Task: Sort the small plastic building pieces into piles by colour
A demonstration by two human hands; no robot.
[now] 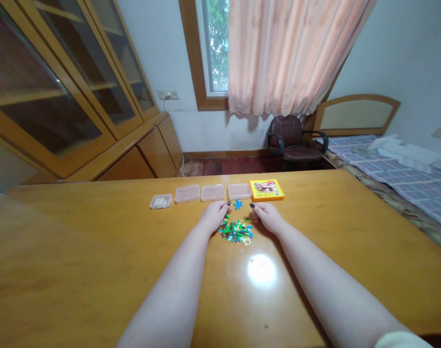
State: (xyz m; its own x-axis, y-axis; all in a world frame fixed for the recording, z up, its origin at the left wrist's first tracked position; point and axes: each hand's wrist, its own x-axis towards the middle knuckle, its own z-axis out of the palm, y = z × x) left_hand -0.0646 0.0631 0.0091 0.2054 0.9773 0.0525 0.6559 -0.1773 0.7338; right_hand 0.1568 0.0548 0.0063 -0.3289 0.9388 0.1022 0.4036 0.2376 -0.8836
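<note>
Both hands flat on the worktop (97,251), flanking a small heap of tiny coloured pieces (236,230). Left hand (216,216) sits at the heap's left edge, right hand (265,216) at its right edge; looks like they're corralling the pile so nothing scatters. Neither grip is grasping anything I can make out: fingers loosely curled, tips down on the wood.

One blue piece (237,204) lies apart from the heap, just beyond it, between the two sets of fingertips. Likely pulled out on its own.

Row of four shallow clear trays (187,193) behind that, then a yellow box (266,190) at the right end, all within easy reach.

Worktop is glossy orange wood with a lamp glare near the forearms. Room: glass-door cabinet (57,92) left, pink curtain (289,53) over the window, brown armchair (296,140), bed (405,179) on the right.
</note>
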